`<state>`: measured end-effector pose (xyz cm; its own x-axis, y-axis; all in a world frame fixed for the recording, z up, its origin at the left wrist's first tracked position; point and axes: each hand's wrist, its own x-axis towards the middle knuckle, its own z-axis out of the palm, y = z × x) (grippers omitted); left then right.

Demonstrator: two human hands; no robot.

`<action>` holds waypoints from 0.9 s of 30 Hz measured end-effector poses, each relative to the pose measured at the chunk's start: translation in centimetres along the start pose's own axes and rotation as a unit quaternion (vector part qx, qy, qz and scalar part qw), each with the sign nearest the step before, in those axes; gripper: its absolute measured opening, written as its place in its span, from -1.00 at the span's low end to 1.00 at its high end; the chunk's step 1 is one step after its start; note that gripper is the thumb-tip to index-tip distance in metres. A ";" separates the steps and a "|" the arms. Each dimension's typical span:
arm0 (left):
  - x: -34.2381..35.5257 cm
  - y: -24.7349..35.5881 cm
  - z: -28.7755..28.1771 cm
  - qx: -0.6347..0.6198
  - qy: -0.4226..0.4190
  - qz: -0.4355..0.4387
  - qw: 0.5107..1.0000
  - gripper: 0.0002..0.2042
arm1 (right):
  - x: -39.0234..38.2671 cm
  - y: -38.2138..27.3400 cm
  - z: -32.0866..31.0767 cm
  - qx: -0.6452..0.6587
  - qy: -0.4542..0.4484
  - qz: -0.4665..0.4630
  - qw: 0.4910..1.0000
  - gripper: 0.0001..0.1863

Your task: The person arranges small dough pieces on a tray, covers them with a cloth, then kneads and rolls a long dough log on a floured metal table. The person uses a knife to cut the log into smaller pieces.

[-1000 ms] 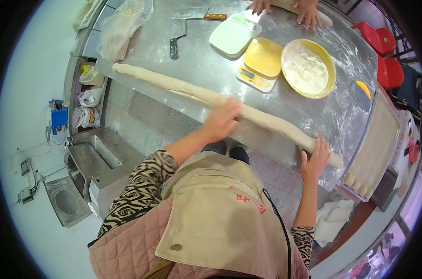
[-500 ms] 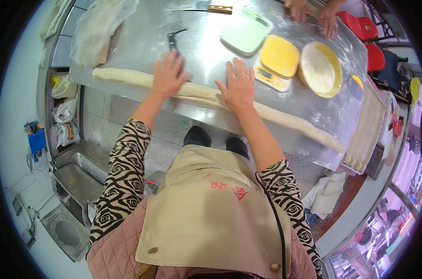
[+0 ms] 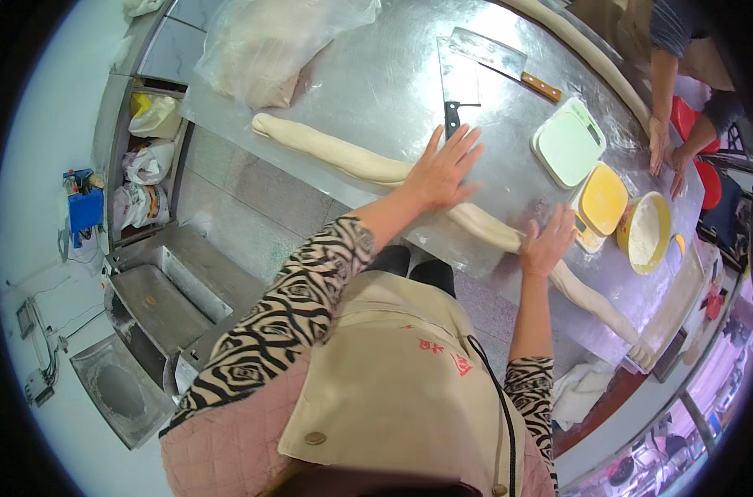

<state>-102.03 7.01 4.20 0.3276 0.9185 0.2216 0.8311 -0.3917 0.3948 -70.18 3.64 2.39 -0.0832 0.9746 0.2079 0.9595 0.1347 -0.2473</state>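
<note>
A long rope of pale dough [image 3: 343, 157] lies along the near edge of the metal table. My left hand [image 3: 444, 172] rests over its middle, palm down with fingers spread. Farther right, my right hand [image 3: 549, 242] lies flat across the same rope, fingers stretched out. The dough shows on both sides of each hand; the parts beneath the palms are hidden. Just beyond my left fingers is a cleaver with a black handle [image 3: 452, 120], and past it a second cleaver with a wooden handle [image 3: 542, 86].
Beyond my right hand stand a green scale [image 3: 568, 145], a yellow scale [image 3: 604, 199] and a yellow bowl of flour [image 3: 644, 236]. A plastic bag [image 3: 268, 50] covers dough at the far left. A co-worker's hands [image 3: 668, 153] work at another dough rope [image 3: 592, 54].
The view has swung, so the table's things appear shifted right. My left hand has moved along the rope toward the right. Both hands stay on the dough, fingers outstretched.
</note>
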 end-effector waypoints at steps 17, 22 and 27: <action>-5.0 -3.6 -2.2 -0.057 -0.022 0.032 0.998 -0.29 | 0.1 -3.7 -0.4 0.018 -0.027 0.013 0.999 -0.15; -4.6 -14.1 -6.9 -0.031 -0.055 -0.040 0.997 -0.32 | 6.9 -20.7 3.2 0.107 -0.019 -0.004 0.994 -0.23; -14.9 -25.7 -16.2 0.028 -0.149 -0.052 0.987 -0.27 | 4.7 -38.7 8.9 0.028 -0.153 -0.070 0.985 -0.10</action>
<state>-135.57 2.48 5.22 0.3507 0.9318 -0.0931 0.8875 -0.2991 0.3505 -110.14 4.61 4.50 -0.2990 0.9530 -0.0489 0.9170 0.2728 -0.2908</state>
